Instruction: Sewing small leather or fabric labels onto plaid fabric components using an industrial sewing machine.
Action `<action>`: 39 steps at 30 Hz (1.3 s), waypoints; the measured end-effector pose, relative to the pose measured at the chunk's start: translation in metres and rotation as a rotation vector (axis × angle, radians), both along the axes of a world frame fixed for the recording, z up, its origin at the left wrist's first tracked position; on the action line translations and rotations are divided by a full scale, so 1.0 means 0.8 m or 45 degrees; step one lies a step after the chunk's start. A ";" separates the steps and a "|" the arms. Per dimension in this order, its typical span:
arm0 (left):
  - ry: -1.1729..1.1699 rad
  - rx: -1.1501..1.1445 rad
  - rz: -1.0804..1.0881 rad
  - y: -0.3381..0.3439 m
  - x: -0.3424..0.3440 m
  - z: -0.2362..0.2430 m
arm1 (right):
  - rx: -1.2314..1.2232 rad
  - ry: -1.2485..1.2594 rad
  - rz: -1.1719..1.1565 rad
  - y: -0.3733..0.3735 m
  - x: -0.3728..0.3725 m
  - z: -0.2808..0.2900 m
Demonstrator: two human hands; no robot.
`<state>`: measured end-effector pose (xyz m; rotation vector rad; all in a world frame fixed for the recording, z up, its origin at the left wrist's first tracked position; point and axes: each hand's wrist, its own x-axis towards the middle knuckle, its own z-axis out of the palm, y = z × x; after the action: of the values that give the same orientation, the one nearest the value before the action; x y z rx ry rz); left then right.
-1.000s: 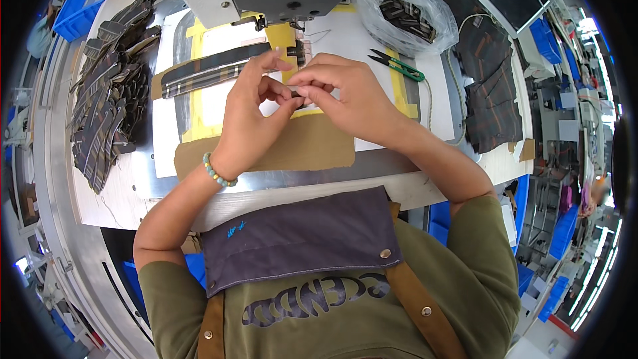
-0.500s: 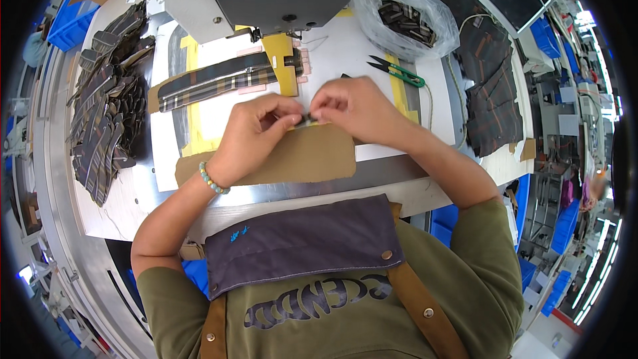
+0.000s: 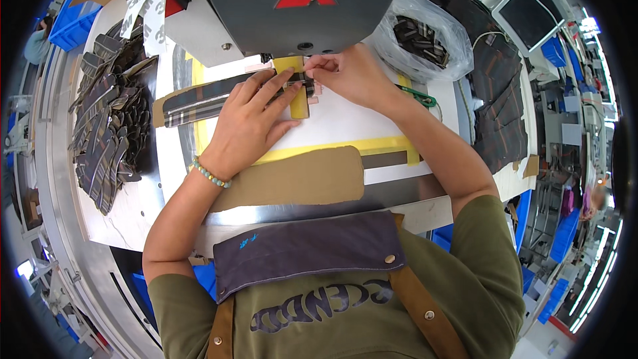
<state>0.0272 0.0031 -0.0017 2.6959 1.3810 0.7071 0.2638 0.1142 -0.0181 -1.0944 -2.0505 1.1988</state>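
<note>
A plaid fabric strip with a metal zipper (image 3: 206, 104) lies on a tan card backing, its right end under a yellow plate (image 3: 300, 108) below the sewing machine head (image 3: 299, 10). My left hand (image 3: 246, 116) rests over the strip's right part, fingers stretched out, fingertips on the plate and on a small dark fabric piece there. From the other side my right hand (image 3: 355, 80) reaches in, thumb and forefinger pinched together at the plate's right edge. What sits in that pinch is too small to make out. A bare tan card (image 3: 299, 176) lies at the near edge.
Heaped plaid pieces (image 3: 113, 119) cover the left side. At the back right stands a clear plastic bag (image 3: 458, 60) of small dark strips, near green-handled snips (image 3: 420, 97) partly behind my right forearm. Dark fabric panels (image 3: 495, 106) and a screen (image 3: 531, 10) are at the right.
Both hands have moved away from me, from above the near card to the yellow plate. My left hand has gone from a pinch to stretched fingers. The near card now lies uncovered.
</note>
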 end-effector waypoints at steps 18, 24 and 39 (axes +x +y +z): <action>0.125 -0.021 0.000 0.001 0.002 0.002 | 0.321 -0.247 -0.034 -0.021 -0.002 0.024; 0.204 0.019 0.025 -0.003 0.005 -0.004 | 0.943 -0.430 0.237 -0.051 0.023 0.022; 0.078 -0.093 0.118 -0.006 0.011 0.001 | 1.158 -0.412 0.230 -0.070 0.026 0.002</action>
<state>0.0359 -0.0016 -0.0013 2.6334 1.5227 0.5724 0.2849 0.0584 -0.0165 -0.6698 -2.5495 0.0533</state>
